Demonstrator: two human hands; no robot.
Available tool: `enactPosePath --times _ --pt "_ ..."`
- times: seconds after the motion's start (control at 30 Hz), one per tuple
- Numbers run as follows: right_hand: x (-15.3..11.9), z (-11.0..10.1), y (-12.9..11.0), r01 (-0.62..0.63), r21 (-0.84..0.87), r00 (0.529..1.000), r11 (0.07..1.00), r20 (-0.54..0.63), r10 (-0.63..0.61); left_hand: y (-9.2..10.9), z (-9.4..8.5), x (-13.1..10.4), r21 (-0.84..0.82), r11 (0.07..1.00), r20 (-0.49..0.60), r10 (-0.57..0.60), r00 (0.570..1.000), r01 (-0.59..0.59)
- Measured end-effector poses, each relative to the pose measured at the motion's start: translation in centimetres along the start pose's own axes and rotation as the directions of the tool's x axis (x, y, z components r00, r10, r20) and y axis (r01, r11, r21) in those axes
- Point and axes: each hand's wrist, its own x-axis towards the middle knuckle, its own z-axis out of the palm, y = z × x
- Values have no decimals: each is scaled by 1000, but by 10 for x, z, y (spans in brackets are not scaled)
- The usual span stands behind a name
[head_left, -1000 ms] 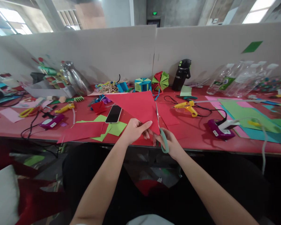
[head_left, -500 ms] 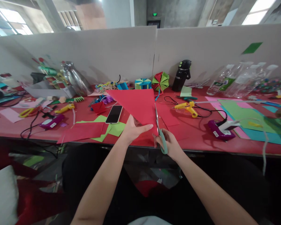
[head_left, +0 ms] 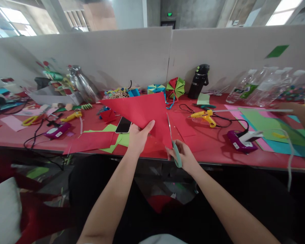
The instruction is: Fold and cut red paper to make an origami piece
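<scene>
Red paper (head_left: 144,110) with a pointed left corner is gripped by my left hand (head_left: 140,135), thumb on top and fingers underneath. My right hand (head_left: 184,155) is closed round the pale green handles of a pair of scissors (head_left: 177,154). The metal blades point away from me and lie along the paper's right edge. Just left of my left hand, a phone (head_left: 123,125) lies partly covered by the red paper. Light green sheets (head_left: 124,139) and another red sheet (head_left: 91,143) rest on the table beside it.
A yellow glue gun (head_left: 203,117) and a purple power socket (head_left: 241,140) with cords lie to the right. Coloured paper sheets (head_left: 259,125) and plastic bottles (head_left: 265,88) are farther right. A black bottle (head_left: 199,81) and a steel jug (head_left: 82,83) stand by the partition (head_left: 117,57).
The red paper has shifted left and turned slightly, and my left thumb has moved farther up onto it. At the far right, another person's arm reaches farther in.
</scene>
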Motion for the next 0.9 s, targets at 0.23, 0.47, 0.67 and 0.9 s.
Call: enactPosePath --times 0.23,0.47,0.67,0.9 --pt "-2 1 1 13 36 1000 999 19 -13 9 -6 -2 293 945 -18 157 987 -144" --pt "-1 1 8 28 56 1000 998 13 -29 12 -5 -3 296 945 -1 144 990 -137" --pt "1 -1 13 41 47 999 998 -13 -40 10 -7 -1 314 940 14 138 990 -135" --pt "1 -1 4 27 33 999 999 16 -28 10 -10 1 272 954 -4 132 991 -126"
